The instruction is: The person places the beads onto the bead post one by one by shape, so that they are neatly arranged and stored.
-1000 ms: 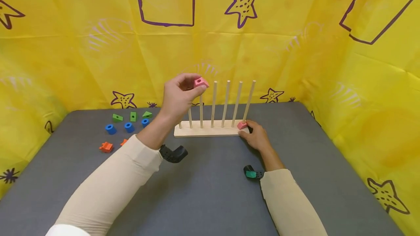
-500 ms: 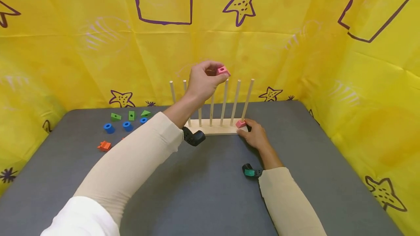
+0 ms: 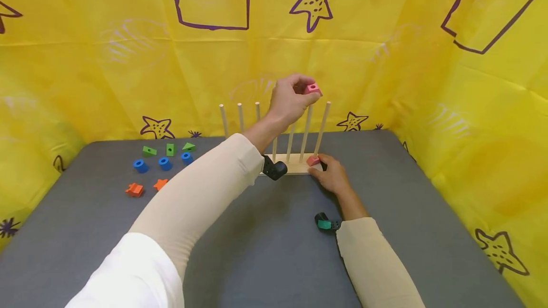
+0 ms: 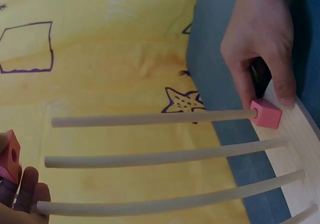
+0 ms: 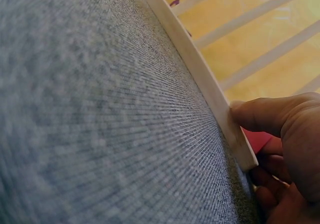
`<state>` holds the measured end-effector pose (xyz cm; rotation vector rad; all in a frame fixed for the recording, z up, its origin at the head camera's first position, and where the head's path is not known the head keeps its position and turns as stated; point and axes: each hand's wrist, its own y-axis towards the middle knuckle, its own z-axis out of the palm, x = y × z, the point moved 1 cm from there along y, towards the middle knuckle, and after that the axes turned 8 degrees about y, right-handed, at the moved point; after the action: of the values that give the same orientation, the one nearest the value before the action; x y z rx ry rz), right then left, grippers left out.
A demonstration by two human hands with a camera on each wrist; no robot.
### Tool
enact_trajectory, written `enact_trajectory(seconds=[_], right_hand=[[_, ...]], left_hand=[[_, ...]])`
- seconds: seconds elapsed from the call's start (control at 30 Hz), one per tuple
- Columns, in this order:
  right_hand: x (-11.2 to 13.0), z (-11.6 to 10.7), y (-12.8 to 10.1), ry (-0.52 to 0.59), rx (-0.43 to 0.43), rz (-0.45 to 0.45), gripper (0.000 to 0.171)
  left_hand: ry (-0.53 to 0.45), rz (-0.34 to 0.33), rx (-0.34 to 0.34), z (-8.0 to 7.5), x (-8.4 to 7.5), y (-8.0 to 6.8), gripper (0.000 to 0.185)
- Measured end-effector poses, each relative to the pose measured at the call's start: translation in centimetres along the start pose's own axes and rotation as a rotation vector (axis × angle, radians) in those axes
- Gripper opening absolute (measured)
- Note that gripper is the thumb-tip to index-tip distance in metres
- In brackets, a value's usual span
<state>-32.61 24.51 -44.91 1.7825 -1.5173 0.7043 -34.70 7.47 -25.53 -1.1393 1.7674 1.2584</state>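
My left hand (image 3: 288, 100) pinches a pink block (image 3: 313, 89) with a hole through it, held at the height of the peg tops near the right end of a wooden peg rack. In the left wrist view this block (image 4: 9, 156) is at the left edge, apart from the pegs. The rack's base (image 3: 295, 168) lies on the table, and its upright pegs (image 3: 323, 127) stand in a row. A second pink block (image 3: 313, 160) sits at the foot of the rightmost peg. My right hand (image 3: 337, 176) grips the base's right end, its thumb (image 5: 262, 115) on the front edge.
Green blocks (image 3: 170, 149), blue cylinders (image 3: 164, 163) and orange pieces (image 3: 134, 190) lie on the grey table (image 3: 265, 251) at the left. My left forearm (image 3: 201, 194) hides part of the rack. A yellow patterned cloth (image 3: 364, 61) rises behind the table and at its sides.
My left hand has carried the pink block rightward and somewhat up, from the left pegs to near the rightmost ones. The right hand has stayed on the base's end.
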Motion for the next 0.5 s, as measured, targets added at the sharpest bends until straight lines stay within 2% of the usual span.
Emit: enact_trajectory(seconds=[0.27, 0.5], right_hand=[[-0.2, 0.1, 0.1, 0.028, -0.011, 0.006, 0.057], [-0.2, 0.0, 0.0, 0.035, -0.016, 0.001, 0.055]], left_hand=[[0.101, 0.129, 0.049, 1.9, -0.4, 0.6, 0.03], [0.07, 0.076, 0.07, 3.3, -0.2, 1.0, 0.03]])
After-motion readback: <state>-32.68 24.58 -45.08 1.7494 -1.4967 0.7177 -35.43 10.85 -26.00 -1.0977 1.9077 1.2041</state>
